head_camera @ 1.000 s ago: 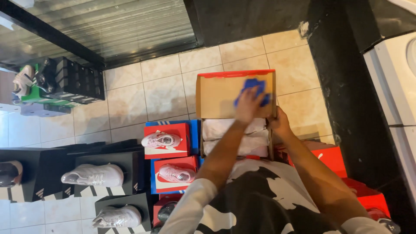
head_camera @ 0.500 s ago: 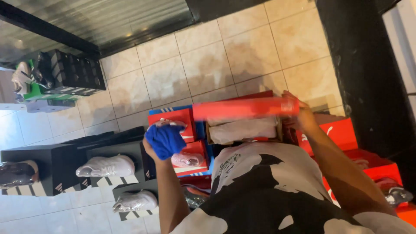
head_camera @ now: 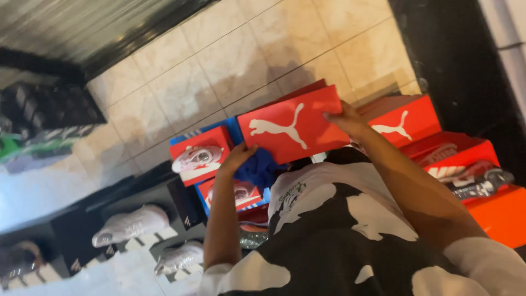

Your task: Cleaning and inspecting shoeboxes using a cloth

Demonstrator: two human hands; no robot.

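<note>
My right hand (head_camera: 346, 120) grips the right edge of a red shoe box lid (head_camera: 293, 129) with a white animal logo, held flat above the stacked boxes. My left hand (head_camera: 236, 159) is at the lid's lower left corner and holds a bunched blue cloth (head_camera: 262, 167) just under it. The box beneath the lid is hidden by it. My black and white shirt (head_camera: 339, 235) fills the lower part of the view.
Red shoe boxes (head_camera: 408, 123) stack to the right, with an orange one (head_camera: 501, 214) nearest. A red and blue box (head_camera: 200, 156) carries a pale sneaker. White sneakers (head_camera: 131, 225) rest on black boxes at lower left. Beige tiled floor (head_camera: 219, 66) lies beyond, a dark wall (head_camera: 460, 66) at right.
The lid was open and being wiped inside; it has swung down so its red top faces up. My left hand with the cloth moved from the lid's inside down to its lower left corner.
</note>
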